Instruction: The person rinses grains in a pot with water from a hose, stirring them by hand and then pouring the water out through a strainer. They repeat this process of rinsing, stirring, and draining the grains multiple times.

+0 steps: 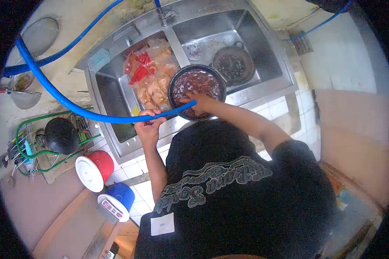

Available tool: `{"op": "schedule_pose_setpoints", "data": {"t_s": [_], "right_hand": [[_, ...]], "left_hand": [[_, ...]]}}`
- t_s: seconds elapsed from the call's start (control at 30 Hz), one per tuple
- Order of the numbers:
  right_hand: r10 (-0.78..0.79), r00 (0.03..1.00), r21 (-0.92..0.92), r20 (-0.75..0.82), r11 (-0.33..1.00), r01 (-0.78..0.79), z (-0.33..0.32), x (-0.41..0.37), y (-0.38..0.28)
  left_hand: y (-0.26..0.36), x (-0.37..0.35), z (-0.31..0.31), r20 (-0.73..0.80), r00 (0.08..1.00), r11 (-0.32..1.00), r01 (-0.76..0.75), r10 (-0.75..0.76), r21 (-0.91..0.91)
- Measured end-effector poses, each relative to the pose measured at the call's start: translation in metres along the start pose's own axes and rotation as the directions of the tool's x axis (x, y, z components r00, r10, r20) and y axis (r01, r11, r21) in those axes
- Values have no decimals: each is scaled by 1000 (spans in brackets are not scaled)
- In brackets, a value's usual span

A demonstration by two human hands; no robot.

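Observation:
My left hand is closed round a blue hose near its end, in front of the left basin. The hose's end points over a dark round pan that holds reddish-brown contents and liquid. Inside the pan is my right hand, beside the hose's end; its fingertips are partly in the contents, and whether they grip anything is hidden. The pan sits over the sink's divider and front edge. Bags of orange and red food lie in the left basin, left of the pan.
A second dark pan lies in the right basin below a faucet. At the left are a rack with a black wok, a red bucket, a blue bucket and strainers. The hose loops across the upper left.

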State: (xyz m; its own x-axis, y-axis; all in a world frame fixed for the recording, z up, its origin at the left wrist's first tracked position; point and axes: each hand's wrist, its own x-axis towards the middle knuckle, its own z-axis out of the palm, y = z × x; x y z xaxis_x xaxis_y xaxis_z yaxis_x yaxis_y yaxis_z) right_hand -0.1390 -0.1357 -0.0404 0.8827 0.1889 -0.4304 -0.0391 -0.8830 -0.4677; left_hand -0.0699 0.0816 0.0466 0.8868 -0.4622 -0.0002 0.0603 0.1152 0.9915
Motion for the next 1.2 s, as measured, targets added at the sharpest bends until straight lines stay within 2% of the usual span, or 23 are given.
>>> {"op": "schedule_pose_setpoints", "data": {"t_s": [0.03, 0.07, 0.13, 0.17, 0.23, 0.37, 0.43, 0.47, 0.5, 0.6, 0.63, 0.7, 0.73, 0.77, 0.83, 0.87, 0.93, 0.97, 1.03, 1.07, 1.1, 1.17, 1.2], "right_hand": [[-32, 992, -126, -125, 992, 16, 6, 4, 1], [-32, 991, -126, -127, 992, 16, 9, 12, 2], [-9, 995, -162, 100, 986, 25, 7, 28, 6], [-10, 995, -164, 99, 986, 26, 10, 29, 7], [-34, 993, -210, -112, 978, 10, 12, 31, 10], [80, 996, -34, -50, 996, -81, -5, 36, 21], [-105, 984, 190, -140, 973, 131, -37, 24, 24], [-352, 876, 138, -330, 900, 413, -12, 53, 61], [-356, 876, 138, -326, 898, 417, -24, 54, 64], [28, 996, 229, -89, 973, -7, -66, 55, 59], [20, 996, 225, -87, 974, 0, -64, 64, 66], [178, 957, 671, 227, 684, -286, -45, 87, 85], [123, 945, 785, 303, 531, -321, -8, 116, 108], [183, 929, 800, 321, 472, -369, 8, 120, 116], [186, 880, 804, 437, 356, -475, -18, 75, 77], [182, 890, 807, 418, 375, -456, -17, 79, 81], [338, 823, 743, 456, 364, -561, 13, 76, 83], [334, 816, 735, 472, 362, -573, 20, 67, 78], [248, 807, 794, 537, 175, -582, -25, 36, 47], [130, 802, 798, 583, 99, -595, 34, 78, 96], [130, 796, 790, 591, 104, -604, 17, 64, 82], [211, 862, 821, 460, 269, -504, -49, 23, 31], [210, 856, 812, 472, 274, -515, -43, 25, 38]], "left_hand": [[-3, 0, -2, 2, 1000, 1000, -2, 2, 20], [-6, 0, -4, 2, 1000, 999, -3, 3, 39], [-6, -1, -3, 10, 1000, 1000, -10, 9, 21], [-7, -1, -3, 17, 1000, 1000, -13, 13, 4], [-6, -1, -1, 17, 1000, 1000, -8, 9, -17], [0, -3, 0, -5, 1000, 1000, 5, -5, -8], [5, -1, 1, -21, 1000, 1000, -2, 2, 6], [5, 1, 1, -28, 1000, 1000, -8, 9, 19], [5, 2, 0, -34, 999, 1000, -7, 8, 19], [-2, 8, -4, -57, 997, 997, 51, -54, -61], [-2, 9, -4, -65, 997, 997, 47, -51, -61], [-2, 12, -3, -55, 998, 998, 40, -37, 56], [-9, 14, -5, -69, 997, 999, 32, -31, 13], [-14, 15, -6, -75, 997, 1000, 20, -19, 13], [-17, 14, -7, -60, 998, 1000, 14, -14, -9], [-7, 13, -7, -77, 996, 967, 57, -38, 249], [-16, 11, -12, -67, 998, 991, 30, -22, 134], [-8, 8, -6, -71, 997, 994, 23, -16, 104], [-10, 9, -5, -81, 997, 998, 0, 6, 69], [-11, 6, -6, -79, 996, 999, -24, 28, 43], [-11, 5, -6, -90, 996, 999, -19, 22, 38], [-7, 4, -4, -77, 997, 999, -17, 20, 40], [3, 3, -1, -74, 997, 988, 24, -13, 151]]}}
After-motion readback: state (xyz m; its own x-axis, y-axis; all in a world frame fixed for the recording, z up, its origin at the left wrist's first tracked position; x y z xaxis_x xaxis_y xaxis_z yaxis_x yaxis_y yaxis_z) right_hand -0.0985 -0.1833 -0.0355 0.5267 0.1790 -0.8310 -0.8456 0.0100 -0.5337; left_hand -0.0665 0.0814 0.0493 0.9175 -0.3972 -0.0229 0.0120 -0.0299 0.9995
